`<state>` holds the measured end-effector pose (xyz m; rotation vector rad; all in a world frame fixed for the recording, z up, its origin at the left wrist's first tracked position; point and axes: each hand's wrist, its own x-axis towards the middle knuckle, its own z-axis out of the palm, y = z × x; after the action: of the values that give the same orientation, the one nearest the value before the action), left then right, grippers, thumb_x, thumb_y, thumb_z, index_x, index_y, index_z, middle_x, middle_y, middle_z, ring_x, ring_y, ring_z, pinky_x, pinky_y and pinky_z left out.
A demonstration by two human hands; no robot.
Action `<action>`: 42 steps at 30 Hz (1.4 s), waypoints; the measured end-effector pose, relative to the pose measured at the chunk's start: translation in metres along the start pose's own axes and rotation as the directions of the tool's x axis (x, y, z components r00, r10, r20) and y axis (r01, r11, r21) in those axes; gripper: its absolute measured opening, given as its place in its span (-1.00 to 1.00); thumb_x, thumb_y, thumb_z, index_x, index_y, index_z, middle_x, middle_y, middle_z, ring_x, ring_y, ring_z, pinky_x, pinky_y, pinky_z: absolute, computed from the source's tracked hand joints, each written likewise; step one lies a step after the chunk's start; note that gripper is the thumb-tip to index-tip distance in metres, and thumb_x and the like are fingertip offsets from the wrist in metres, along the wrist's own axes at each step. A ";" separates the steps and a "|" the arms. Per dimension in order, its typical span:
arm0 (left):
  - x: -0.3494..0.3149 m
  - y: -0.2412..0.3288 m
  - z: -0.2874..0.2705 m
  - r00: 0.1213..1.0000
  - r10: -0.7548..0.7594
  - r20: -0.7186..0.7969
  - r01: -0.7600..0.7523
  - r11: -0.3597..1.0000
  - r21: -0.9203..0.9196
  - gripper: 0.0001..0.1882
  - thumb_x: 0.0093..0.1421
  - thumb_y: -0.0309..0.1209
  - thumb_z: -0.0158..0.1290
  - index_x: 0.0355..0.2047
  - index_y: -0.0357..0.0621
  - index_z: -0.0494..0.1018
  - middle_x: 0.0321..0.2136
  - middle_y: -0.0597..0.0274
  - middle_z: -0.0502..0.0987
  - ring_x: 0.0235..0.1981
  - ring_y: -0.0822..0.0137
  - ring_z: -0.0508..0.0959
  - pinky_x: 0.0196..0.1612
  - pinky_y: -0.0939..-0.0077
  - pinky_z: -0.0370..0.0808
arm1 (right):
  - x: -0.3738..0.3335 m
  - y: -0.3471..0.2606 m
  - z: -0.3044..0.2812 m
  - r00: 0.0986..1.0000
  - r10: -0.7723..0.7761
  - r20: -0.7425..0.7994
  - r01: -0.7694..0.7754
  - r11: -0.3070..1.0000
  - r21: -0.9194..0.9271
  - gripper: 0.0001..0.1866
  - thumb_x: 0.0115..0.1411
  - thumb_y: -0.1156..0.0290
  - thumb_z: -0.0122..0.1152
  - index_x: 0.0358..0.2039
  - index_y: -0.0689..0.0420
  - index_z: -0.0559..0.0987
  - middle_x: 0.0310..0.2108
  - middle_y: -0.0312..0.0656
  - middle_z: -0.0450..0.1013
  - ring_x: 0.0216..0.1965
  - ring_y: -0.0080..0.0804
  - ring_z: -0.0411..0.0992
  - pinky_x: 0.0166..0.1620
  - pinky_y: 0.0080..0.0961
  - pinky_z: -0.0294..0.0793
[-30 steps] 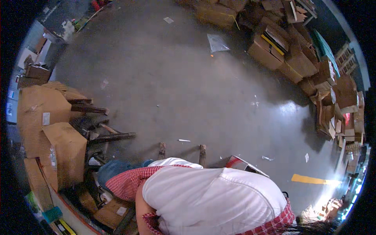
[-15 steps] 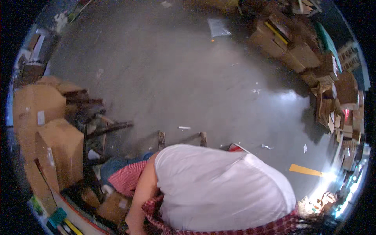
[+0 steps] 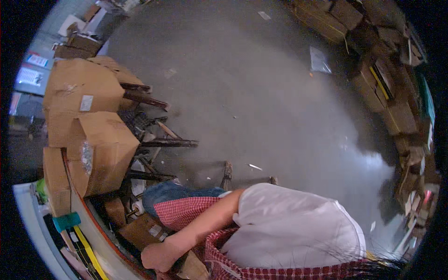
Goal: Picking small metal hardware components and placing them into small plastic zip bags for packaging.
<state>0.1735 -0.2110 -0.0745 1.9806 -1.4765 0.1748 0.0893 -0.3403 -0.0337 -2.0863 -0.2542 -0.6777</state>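
My right hand is low at the left of the head view, at the end of a bare forearm coming from a white short sleeve. Its back faces up and its fingers curl downward, closed; what they hold is hidden. Brown cardboard lies right beside the wrist, and a cardboard box with a pale label is just beyond the hand. Under the forearm, a red checked apron covers part of blue jeans. My left hand is out of view.
Large cardboard boxes are stacked at the left, beside dark wooden legs. A red-edged board or table runs along the lower left. More cardboard piles up on the right. Small scraps and a clear plastic bag lie on the grey floor.
The view has swung left, so the boxes and floor scraps sit farther right. My right forearm and hand now show more fully, with the hand plainly visible at the lower left.
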 end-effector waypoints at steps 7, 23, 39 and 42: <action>-0.022 0.005 -0.032 0.985 -0.064 -0.158 0.082 0.991 0.108 -0.74 0.32 -0.54 -0.07 -0.08 -0.36 0.55 -0.24 -0.16 0.58 -0.31 0.02 0.57 -0.25 0.24 0.53 | -0.005 -0.001 -0.002 0.985 0.113 -0.129 -0.075 0.961 0.268 -0.69 -0.09 0.33 0.22 -0.46 0.37 0.56 -0.50 0.18 0.52 -0.37 0.19 0.54 -0.32 -0.02 0.53; 0.013 0.102 -0.097 0.718 -0.678 -0.156 0.381 0.571 -0.727 -0.88 0.17 -0.44 0.10 -0.42 -0.23 0.43 -0.46 0.23 0.50 -0.45 0.39 0.47 -0.31 0.52 0.43 | 0.004 -0.021 -0.064 0.999 0.039 -0.028 -0.021 0.876 0.481 -0.91 0.14 0.45 0.31 -0.39 0.18 0.58 -0.49 -0.26 0.50 -0.43 -0.54 0.45 -0.32 -0.51 0.45; 0.012 0.054 -0.084 0.681 -0.730 0.051 0.071 -0.004 -0.997 -0.85 0.33 -0.41 0.01 -0.21 -0.25 0.45 -0.26 0.12 0.59 -0.23 0.35 0.60 -0.13 0.39 0.57 | 0.004 -0.025 -0.036 0.920 0.300 0.252 -0.331 0.255 0.908 -0.67 0.19 0.59 0.25 -0.04 0.23 0.43 -0.23 -0.20 0.53 -0.25 -0.41 0.55 -0.13 -0.44 0.58; 0.029 0.059 -0.075 0.614 -0.786 0.076 0.134 0.008 -0.991 -0.81 0.33 -0.39 0.01 -0.16 -0.28 0.44 -0.22 0.11 0.58 -0.20 0.35 0.60 -0.11 0.37 0.58 | 0.005 -0.011 -0.037 0.906 0.382 0.184 -0.317 0.323 0.891 -0.64 0.16 0.63 0.26 -0.04 0.23 0.42 -0.25 -0.19 0.53 -0.26 -0.41 0.55 -0.14 -0.46 0.56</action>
<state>0.1511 -0.2005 0.0216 1.0045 -0.1278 -0.4490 0.0755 -0.3642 -0.0063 -0.9505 -0.0764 -0.1994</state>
